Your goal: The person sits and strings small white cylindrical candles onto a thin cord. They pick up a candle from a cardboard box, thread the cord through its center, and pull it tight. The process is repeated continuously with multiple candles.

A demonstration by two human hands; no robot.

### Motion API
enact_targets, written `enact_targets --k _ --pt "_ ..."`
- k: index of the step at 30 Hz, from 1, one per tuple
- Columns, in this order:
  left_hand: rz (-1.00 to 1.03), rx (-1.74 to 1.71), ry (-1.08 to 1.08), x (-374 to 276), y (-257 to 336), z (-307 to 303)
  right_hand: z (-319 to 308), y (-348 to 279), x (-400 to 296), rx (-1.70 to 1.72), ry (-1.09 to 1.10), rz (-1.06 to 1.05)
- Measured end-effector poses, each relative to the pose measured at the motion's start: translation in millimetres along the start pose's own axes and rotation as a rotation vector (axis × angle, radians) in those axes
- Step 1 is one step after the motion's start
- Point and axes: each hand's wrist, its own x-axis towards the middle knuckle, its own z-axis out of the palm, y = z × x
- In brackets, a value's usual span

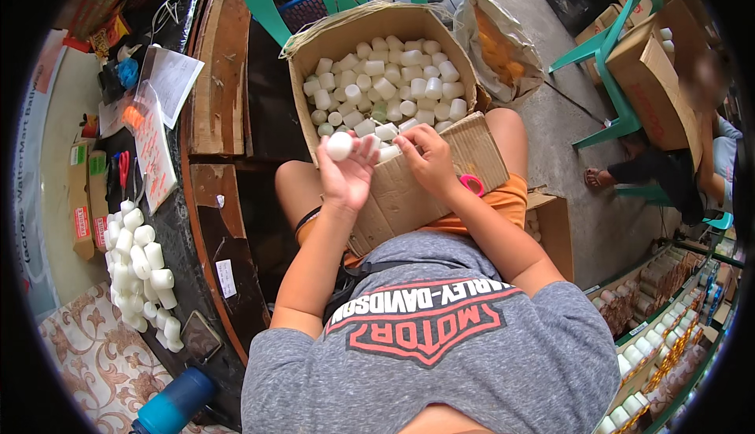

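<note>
My left hand (350, 177) is turned palm up, with a white votive candle (339, 147) held at the thumb and more white candles at its fingertips. Facing it, my right hand (432, 160) pinches with thumb and forefinger at the end of a white candle (388, 153) between the hands; whether it grips the wick is too small to tell. Just beyond, a cardboard box (307, 130) is heaped with loose white candles (386, 77). Across my lap lies a flat cardboard sheet (407, 198), with pink-handled scissors (472, 185) by my right forearm.
On the dark table at left are a pile of white candles (141, 263), red-handled scissors (124, 168), a phone (201, 337) and a blue bottle (177, 398). A sack (501, 51) stands beyond the box's right corner. Another person (716, 157) sits at right beside a carton (660, 92).
</note>
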Motion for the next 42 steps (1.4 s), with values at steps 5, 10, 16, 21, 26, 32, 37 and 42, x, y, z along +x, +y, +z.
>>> enact_targets --k 5,10,16,21,26,32,37,42 --pt "0.002 0.368 -0.167 -7.9 -22.1 20.8 3.8 -10.3 -1.4 -0.097 0.051 -0.199" --pt "0.027 0.661 -0.243 -2.8 -23.3 13.0 -6.5 -25.5 4.5 0.093 0.061 0.051" --pt "0.133 0.246 -0.134 10.2 -21.9 -23.9 1.4 -197.8 -3.6 0.923 -0.852 -0.140" --pt "-0.092 0.015 -0.158 25.1 -2.0 -16.6 57.8 -291.0 -68.3 1.387 -1.274 -0.113" --pt "-0.089 0.068 -0.149 19.9 -4.1 -14.6 87.7 -299.4 -90.6 1.495 -1.291 -0.337" --pt "-0.089 0.029 -0.141 23.7 -8.3 -14.1 103.5 -297.2 -111.7 1.517 -1.252 -0.439" --pt "-0.103 0.011 -0.159 21.2 -5.2 -20.2 113.5 -304.2 -125.6 1.578 -1.267 -0.470" --pt "-0.127 0.030 -0.173 22.1 -7.3 -11.6 116.3 -310.1 -136.8 1.644 -1.310 -0.466"
